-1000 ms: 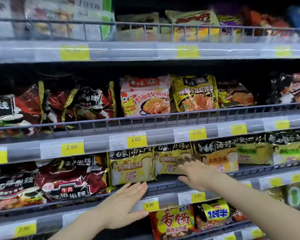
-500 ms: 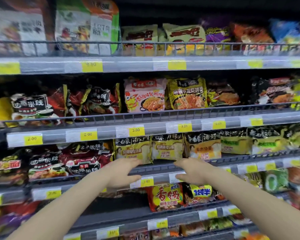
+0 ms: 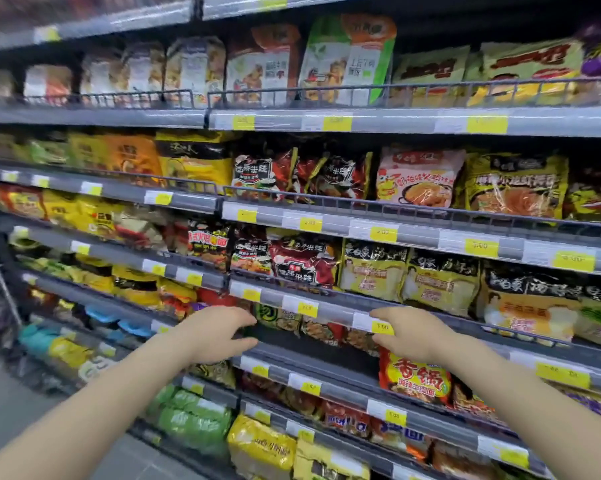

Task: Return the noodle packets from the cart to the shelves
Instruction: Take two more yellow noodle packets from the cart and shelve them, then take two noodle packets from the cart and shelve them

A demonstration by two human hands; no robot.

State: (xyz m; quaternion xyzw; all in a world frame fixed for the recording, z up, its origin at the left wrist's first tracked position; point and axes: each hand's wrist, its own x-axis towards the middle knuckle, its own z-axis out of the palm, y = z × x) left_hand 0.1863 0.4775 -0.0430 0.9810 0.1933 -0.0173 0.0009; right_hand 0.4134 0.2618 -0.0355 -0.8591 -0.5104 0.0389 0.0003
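1. Noodle packets (image 3: pixel 373 271) crowd the shelves (image 3: pixel 326 308); a dark gap opens behind the rail at 6 o'clock.
2. Left hand (image 3: pixel 219 336) and right hand (image 3: pixel 404 332), open and empty, flank that gap, packets at 12 o'clock.

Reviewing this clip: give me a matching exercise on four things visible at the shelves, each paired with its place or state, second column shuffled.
Column one:
1. left hand
2. right hand
3. pink packet
4. green-and-orange bag

Column two:
A. on the shelf just under the top one visible
B. empty, over a yellow price tag
C. beside a yellow-and-black packet, behind a wire rail
D. empty, open, in front of a dark gap in a shelf

Pairs: 1-D, 2-B, 3-C, 4-A
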